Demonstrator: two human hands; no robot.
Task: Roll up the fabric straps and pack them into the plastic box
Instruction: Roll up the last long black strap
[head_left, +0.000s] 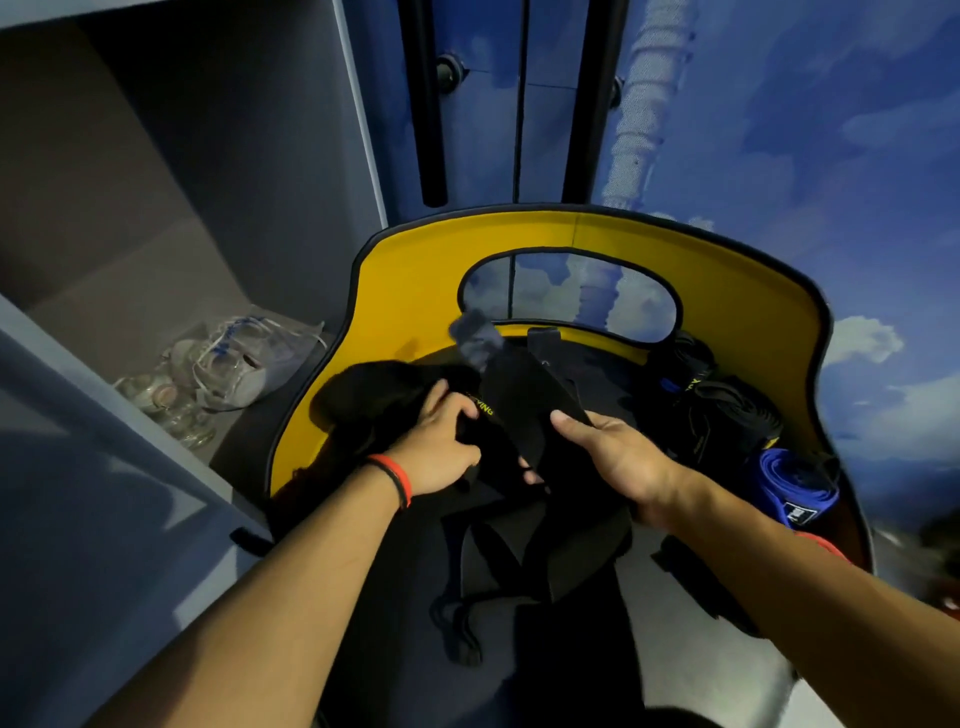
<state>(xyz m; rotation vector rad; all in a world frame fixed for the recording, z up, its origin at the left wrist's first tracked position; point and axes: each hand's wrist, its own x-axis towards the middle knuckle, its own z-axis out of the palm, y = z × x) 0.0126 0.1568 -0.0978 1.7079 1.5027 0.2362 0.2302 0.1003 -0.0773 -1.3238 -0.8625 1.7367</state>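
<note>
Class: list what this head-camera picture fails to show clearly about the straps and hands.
Head view only:
- The yellow lettering on the black strap: partly covered by the left hand.
- The strap's far end: motion-blurred.
- Fingers of the right hand: mostly hidden under the strap.
- The label on the blue roll: too small to read.

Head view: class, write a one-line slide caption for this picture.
Left hand and right hand hold a black strap over a yellow-backed chair; a rolled blue strap lies at right.

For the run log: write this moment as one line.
left hand: grips black strap | right hand: holds same strap | blue rolled strap: lies on yellow chair, right side
</note>
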